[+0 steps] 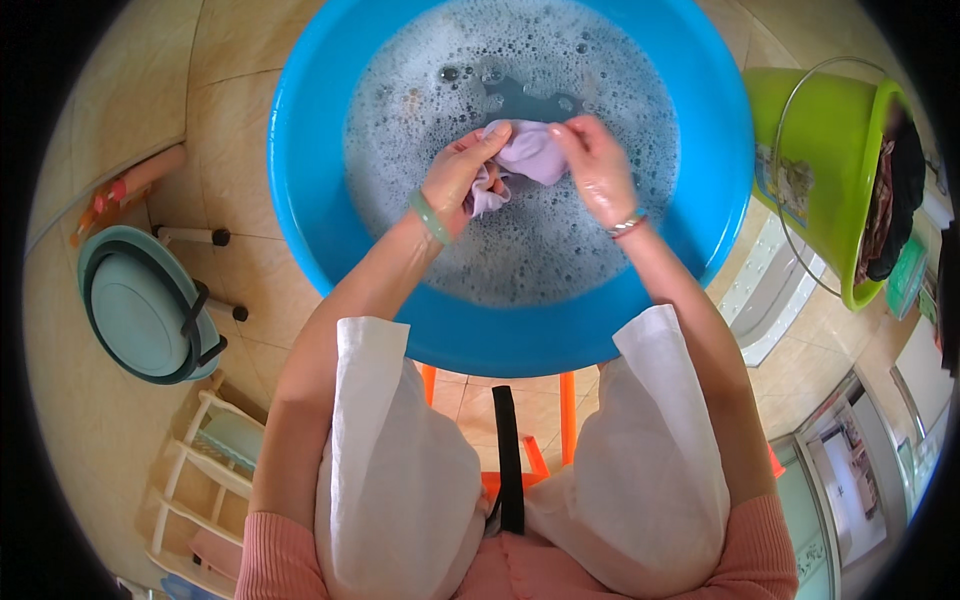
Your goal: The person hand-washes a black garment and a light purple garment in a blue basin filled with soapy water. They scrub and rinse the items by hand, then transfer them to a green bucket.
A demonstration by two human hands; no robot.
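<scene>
Between my two hands a small lavender sock (532,153) is stretched over the soapy water (520,250). My left hand (460,170), with a pale green bangle at the wrist, pinches its bunched left part; one edge hangs below the fingers. At its right end my right hand (603,178) grips the fabric, with thumb and fingers together and slightly blurred. Both hands are inside a big round blue basin (300,215). White foam covers most of the water, apart from a darker patch just beyond the sock.
A lime-green bucket (815,150) holding dark clothes (895,200) stands right of the basin, near a white ridged tray (768,295). At left are round teal basins (140,310) and a cream rack (190,480). Orange legs (567,415) show beneath the blue basin.
</scene>
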